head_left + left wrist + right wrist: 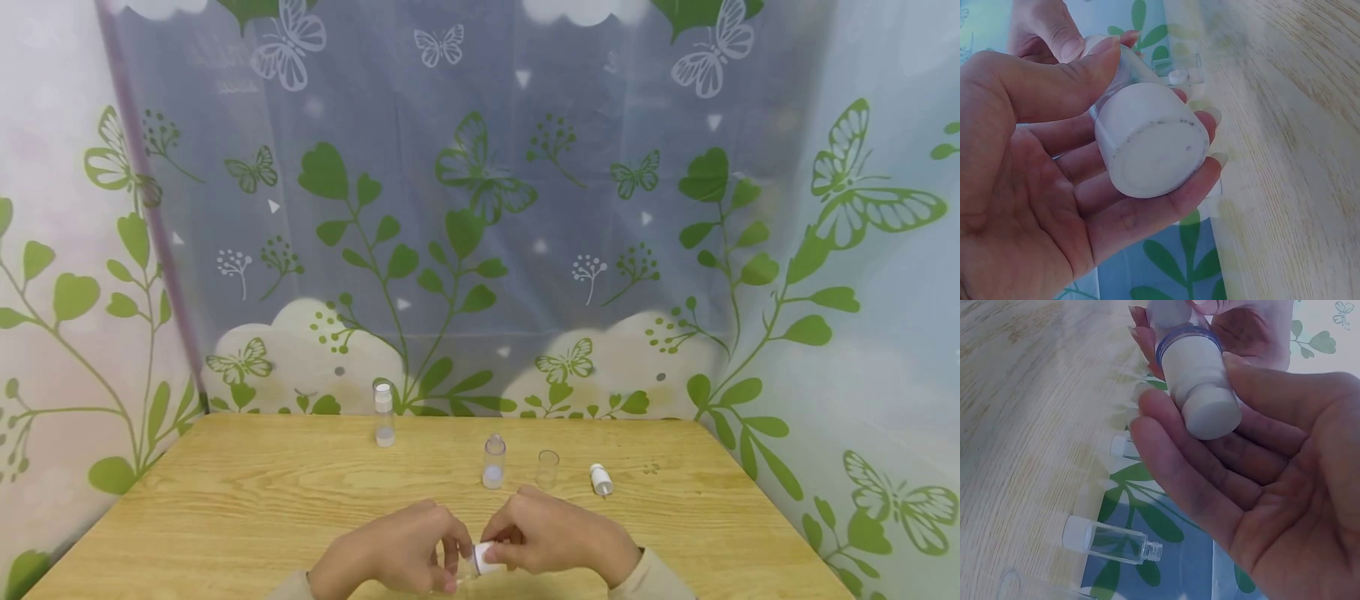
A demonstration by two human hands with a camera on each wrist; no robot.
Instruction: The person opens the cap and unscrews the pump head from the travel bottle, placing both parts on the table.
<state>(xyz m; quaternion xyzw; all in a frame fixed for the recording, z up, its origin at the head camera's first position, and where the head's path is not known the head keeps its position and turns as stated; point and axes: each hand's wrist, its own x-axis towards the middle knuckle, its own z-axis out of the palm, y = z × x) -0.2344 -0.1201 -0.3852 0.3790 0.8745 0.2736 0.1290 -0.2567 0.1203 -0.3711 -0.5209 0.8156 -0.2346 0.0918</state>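
Note:
A small clear bottle [467, 570] with a white base lies tilted between my two hands, low in the head view. My left hand [408, 546] grips its body, thumb on one side and fingers beneath; the white base [1154, 147] faces the left wrist camera. On the bottle's other end sits a white pump head [1200, 381] with a purple-blue ring at its edge. Thumb and fingers of my right hand [551, 533] pinch that pump head. How far the pump head is screwed on cannot be seen.
A bottle with a white pump top [384, 417] stands at the table's back left. Beyond my hands stand an open bottle [492, 473] with a threaded neck and a clear cap [548, 468]. A loose white pump head [601, 480] lies right of them on the wooden table [262, 483].

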